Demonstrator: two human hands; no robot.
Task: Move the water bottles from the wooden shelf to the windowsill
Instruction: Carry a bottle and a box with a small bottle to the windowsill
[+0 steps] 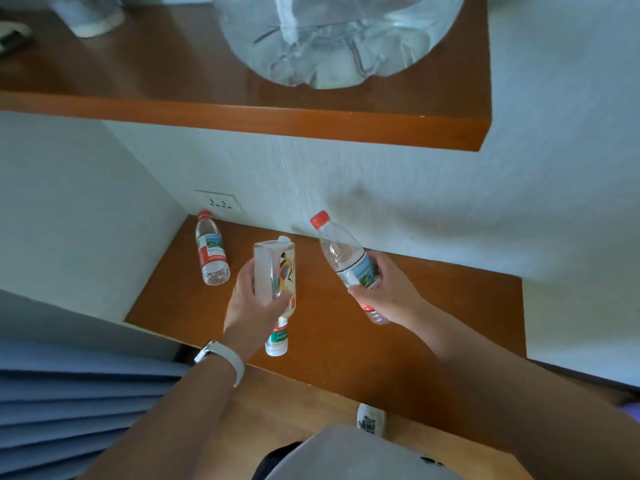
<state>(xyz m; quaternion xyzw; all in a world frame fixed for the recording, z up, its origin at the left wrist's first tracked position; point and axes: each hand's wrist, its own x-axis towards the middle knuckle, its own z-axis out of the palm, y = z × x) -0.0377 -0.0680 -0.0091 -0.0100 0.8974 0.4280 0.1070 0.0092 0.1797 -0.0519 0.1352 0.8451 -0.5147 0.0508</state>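
1. Bottles are in both hands. The left hand (254, 299) is wrapped around a clear square bottle (275, 268) with a bird picture on it. A second small bottle with a green label (278, 336) pokes out below that hand; I cannot tell if the hand holds it too.
2. The right hand (384, 289) is closed around the middle of a red-capped water bottle (346, 258), which tilts with its cap up and to the left.
3. One more red-capped water bottle (211, 251) lies on its side on the lower wooden shelf (415, 323), near the corner by the wall socket (219, 201). It is well apart from both hands.
4. The bottles look like thin, smooth plastic. They look partly full, so they are probably light. A squeeze could dent them, and they may slip. The label part in the middle seems the best place to hold.
5. The shelf is flat and shiny, so the lying bottle could roll.
6. A big water jug (332, 39) sits on the upper wooden shelf (242, 116). The walls are white. No windowsill shows here.
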